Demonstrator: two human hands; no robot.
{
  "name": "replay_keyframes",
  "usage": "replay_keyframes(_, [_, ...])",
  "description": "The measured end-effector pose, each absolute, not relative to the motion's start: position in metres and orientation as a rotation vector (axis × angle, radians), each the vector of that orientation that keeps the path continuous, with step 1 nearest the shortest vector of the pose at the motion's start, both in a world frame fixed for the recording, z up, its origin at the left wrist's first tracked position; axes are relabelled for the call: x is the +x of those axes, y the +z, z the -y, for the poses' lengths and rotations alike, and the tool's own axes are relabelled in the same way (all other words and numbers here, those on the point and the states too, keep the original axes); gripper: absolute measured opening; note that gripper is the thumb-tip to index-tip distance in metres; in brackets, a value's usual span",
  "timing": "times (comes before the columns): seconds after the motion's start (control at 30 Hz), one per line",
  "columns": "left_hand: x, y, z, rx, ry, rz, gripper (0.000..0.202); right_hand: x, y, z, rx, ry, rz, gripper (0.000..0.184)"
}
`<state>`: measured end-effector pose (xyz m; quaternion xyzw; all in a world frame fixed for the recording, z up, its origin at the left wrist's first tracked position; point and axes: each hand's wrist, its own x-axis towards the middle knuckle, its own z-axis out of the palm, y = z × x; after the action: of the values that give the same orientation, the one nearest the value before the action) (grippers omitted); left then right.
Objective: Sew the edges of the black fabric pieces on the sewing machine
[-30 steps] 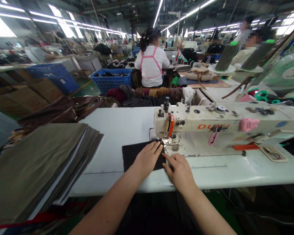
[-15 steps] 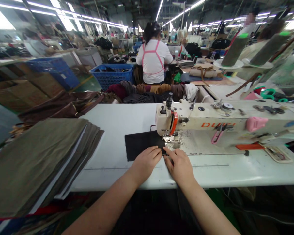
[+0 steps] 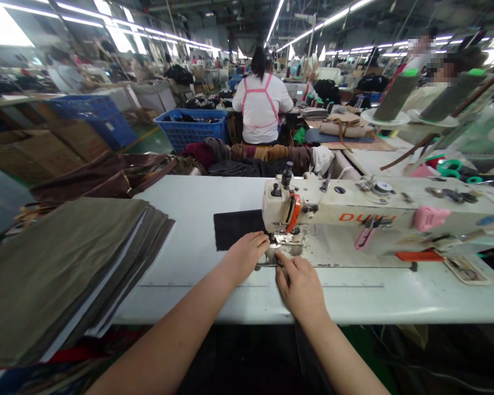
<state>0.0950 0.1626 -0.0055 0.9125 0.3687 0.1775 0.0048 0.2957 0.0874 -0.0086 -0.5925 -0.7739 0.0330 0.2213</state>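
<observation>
A black fabric piece lies flat on the white sewing table, its right end under the head of the white sewing machine. My left hand rests on the near edge of the fabric, fingers curled and pressed down close to the presser foot. Just to its right, my right hand lies on the machine bed in front of the needle, index finger stretched toward the fabric's edge. Neither hand lifts anything.
A tall stack of olive-grey fabric panels sits at the left. Brown bags lie behind it. A person in white with pink straps sits ahead beside a blue basket. Thread cones stand at the right.
The black fabric has fed away from me under the machine head. Both hands have followed it toward the needle, and less fabric shows in front of them.
</observation>
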Motion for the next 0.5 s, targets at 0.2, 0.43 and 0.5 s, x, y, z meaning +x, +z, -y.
replay_keyframes(0.2, [0.098, -0.003, -0.175, 2.829, 0.576, -1.159, 0.032, 0.295, -0.008, -0.086, -1.634, 0.083, 2.135, 0.039])
replay_keyframes(0.43, [0.097, -0.008, -0.182, 2.806, 0.628, -1.14, 0.037, 0.293, -0.006, -0.083, -1.671, 0.104, 2.088, 0.038])
replay_keyframes(0.5, [0.098, -0.01, -0.184, 2.793, 0.622, -1.119, 0.04, 0.292, -0.004, -0.081, -1.69, 0.108, 2.081, 0.038])
